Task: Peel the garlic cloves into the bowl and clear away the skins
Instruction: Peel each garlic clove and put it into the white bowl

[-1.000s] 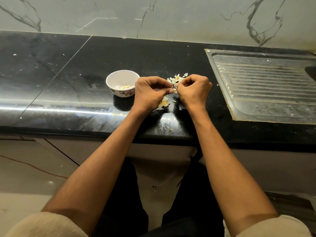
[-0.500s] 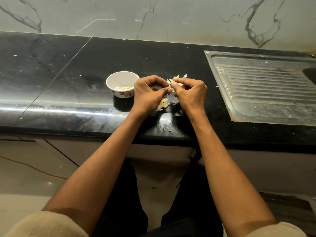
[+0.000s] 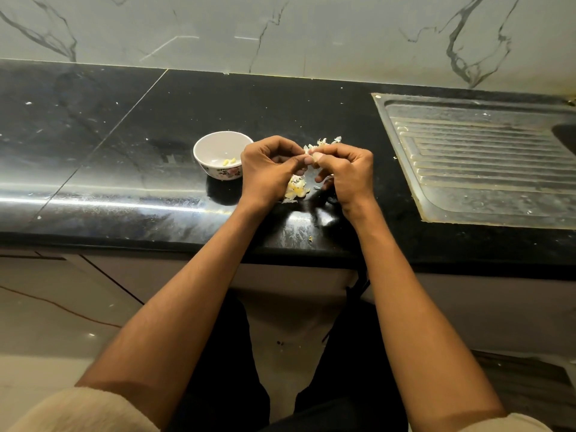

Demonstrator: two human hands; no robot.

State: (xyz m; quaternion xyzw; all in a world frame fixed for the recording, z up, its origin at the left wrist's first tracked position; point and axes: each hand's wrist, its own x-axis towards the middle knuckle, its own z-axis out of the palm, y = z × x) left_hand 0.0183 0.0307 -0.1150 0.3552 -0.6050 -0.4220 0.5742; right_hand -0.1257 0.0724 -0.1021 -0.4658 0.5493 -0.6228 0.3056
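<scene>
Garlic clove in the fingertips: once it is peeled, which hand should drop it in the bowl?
Left hand, probably: it sits right beside the small white flowered bowl, while the right hand is farther over, toward the steel drainboard.

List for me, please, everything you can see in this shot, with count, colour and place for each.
bowl: one, white with a floral band, on the countertop left of the hands.
peeled cloves: a few, pale yellow, in the bowl; exact count unclear.
garlic clove: one, pale, pinched between both hands' fingertips.
garlic skins: a loose pile, whitish-yellow, on the countertop under and behind the hands.
countertop: one, glossy black, across the frame.
drainboard: one, ribbed steel, set into the countertop at right.
wall: pale marble with grey veins, behind the countertop.
left hand: fingers curled, pinching the clove.
right hand: fingers curled, pinching the clove.
sleeves: two, cream, at the bottom corners.
</scene>
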